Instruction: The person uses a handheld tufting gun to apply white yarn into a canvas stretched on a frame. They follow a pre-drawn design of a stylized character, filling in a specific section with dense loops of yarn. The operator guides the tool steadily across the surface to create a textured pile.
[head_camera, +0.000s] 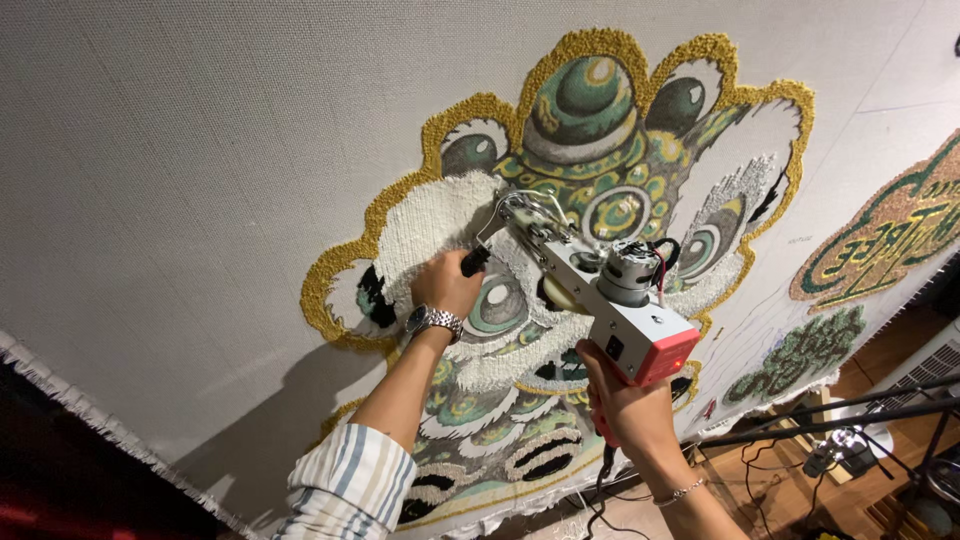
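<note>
Tufting gun (600, 290) gripped by both hands.

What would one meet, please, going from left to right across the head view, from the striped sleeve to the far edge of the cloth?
Striped sleeve → left hand on the tufting gun's front handle → tufting gun → right hand on its rear grip → small green tufted patch → gold-and-green tufted panel.

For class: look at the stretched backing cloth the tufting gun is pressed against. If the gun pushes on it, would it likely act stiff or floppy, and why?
The backing cloth looks taut and flat, with no sags, so it would probably give slightly and spring back. Its frayed lower edge suggests woven fabric, floppy once unstretched. Both the left hand and right hand hold the tufting gun, hinting it needs firm, steady pressure.
</note>
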